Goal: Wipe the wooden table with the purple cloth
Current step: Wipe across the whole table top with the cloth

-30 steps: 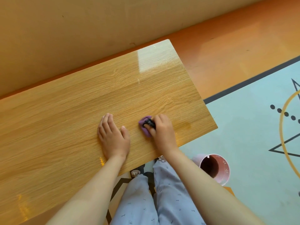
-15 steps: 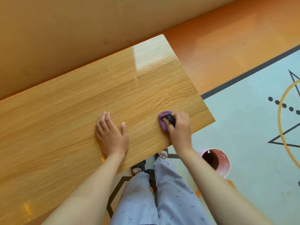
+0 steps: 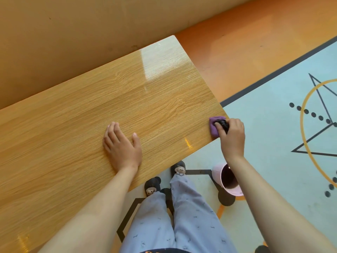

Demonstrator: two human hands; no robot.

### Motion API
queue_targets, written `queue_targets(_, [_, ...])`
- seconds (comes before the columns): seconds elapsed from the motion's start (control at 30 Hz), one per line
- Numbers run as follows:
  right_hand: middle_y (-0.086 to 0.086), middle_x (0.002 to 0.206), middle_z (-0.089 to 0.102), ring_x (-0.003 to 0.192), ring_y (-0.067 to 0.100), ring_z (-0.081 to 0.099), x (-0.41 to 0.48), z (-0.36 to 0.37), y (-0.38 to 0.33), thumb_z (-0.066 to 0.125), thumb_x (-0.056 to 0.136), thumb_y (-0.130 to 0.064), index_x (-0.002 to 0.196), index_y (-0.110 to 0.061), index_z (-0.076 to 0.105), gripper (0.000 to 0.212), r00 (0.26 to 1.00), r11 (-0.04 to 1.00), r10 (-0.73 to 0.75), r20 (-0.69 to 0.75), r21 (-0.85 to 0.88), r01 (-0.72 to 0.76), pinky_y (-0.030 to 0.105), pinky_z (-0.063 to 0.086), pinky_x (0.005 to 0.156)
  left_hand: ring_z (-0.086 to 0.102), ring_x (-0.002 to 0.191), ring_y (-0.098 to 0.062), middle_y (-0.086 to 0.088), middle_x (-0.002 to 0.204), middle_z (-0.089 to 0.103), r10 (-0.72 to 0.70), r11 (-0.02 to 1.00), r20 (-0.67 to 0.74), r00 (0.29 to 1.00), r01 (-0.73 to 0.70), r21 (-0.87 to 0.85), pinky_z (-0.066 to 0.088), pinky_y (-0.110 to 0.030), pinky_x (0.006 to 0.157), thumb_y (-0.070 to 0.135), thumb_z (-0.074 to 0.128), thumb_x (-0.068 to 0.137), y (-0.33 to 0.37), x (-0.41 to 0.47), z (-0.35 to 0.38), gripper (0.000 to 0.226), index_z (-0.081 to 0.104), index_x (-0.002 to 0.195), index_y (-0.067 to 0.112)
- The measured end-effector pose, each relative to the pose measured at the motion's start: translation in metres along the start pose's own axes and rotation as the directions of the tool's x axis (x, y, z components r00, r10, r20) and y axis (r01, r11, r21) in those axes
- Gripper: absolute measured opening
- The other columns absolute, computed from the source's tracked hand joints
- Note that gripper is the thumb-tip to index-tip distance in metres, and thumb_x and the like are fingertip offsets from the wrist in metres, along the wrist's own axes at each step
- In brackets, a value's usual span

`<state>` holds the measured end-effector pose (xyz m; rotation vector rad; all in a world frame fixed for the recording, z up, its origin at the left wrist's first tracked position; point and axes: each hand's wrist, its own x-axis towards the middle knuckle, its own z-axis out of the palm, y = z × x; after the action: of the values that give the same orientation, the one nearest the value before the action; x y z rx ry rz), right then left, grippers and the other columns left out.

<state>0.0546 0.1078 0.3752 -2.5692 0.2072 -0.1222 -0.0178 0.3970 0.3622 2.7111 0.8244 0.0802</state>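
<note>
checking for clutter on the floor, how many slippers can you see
2. One slipper peeks out at the near edge of the table; the other slipper is nearer the person, left of it. Both are worn, partly covered by trouser legs.

The right hand slides the purple cloth rightward, away from the left hand, to the wooden table's near right corner, where it perhaps overhangs the edge

Readable text: none is found.
Counter: only wood grain and glare are shown.
Floor mat: lines, dots and a circle are printed, but no letters or numbers.
Dark waistband: an orange mark is cut off at the frame edge and cannot be read.
</note>
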Motion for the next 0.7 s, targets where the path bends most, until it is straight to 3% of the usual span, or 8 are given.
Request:
queue_targets(0.13, [0.017, 0.085, 0.053, 0.084, 0.032, 0.048, -0.019, 0.011, -0.019, 0.065, 0.085, -0.018, 0.082, -0.001, 0.054, 0.020, 1.000, 1.000, 0.017, -0.010, 0.018, -0.016, 0.026, 0.027, 0.070, 0.026, 0.139, -0.031, -0.015, 0.149, 0.033, 0.005, 1.000, 0.006, 1.000, -0.005, -0.007, 0.020, -0.049, 0.116, 0.036, 0.045, 0.093, 0.001, 0.000, -0.001, 0.061, 0.031, 0.142, 0.002])
queue_targets(0.4, [0.007, 0.080, 0.052, 0.078, 0.018, 0.040, -0.116, 0.053, -0.085, 0.072, 0.077, -0.014, 0.082, -0.007, 0.055, 0.019, 0.921, 0.944, -0.329, 0.209, 0.106, 0.313, 0.028, 0.036, 0.069, 0.025, 0.140, -0.030, -0.015, 0.150, 0.033, 0.016, 1.000, 0.010, 1.000, -0.016, -0.007, 0.019, -0.048, 0.116, 0.037, 0.044, 0.093, 0.001, 0.000, -0.002, 0.062, 0.031, 0.142, 0.002])
queue_targets(0.57, [0.007, 0.078, 0.050, 0.078, 0.018, 0.040, -0.087, 0.035, -0.059, 0.069, 0.079, -0.017, 0.079, -0.007, 0.053, 0.018, 0.932, 0.950, -0.309, 0.188, 0.106, 0.293, 0.023, 0.032, 0.067, 0.025, 0.140, -0.031, -0.015, 0.150, 0.032, 0.004, 1.000, 0.015, 1.000, -0.004, -0.026, 0.017, -0.048, 0.116, 0.036, 0.044, 0.093, 0.002, -0.001, -0.002, 0.061, 0.031, 0.143, 0.002])
queue_targets(0.7, [0.002, 0.079, 0.045, 0.079, 0.021, 0.044, -0.041, 0.004, -0.020, 0.069, 0.081, -0.011, 0.082, -0.005, 0.055, 0.015, 0.939, 0.959, -0.283, 0.197, 0.066, 0.276, 0.030, 0.037, 0.068, 0.019, 0.143, -0.030, -0.014, 0.153, 0.027, 0.005, 1.000, 0.076, 0.997, -0.003, -0.030, 0.014, -0.046, 0.118, 0.036, 0.044, 0.096, -0.001, -0.001, -0.005, 0.062, 0.027, 0.145, 0.003])
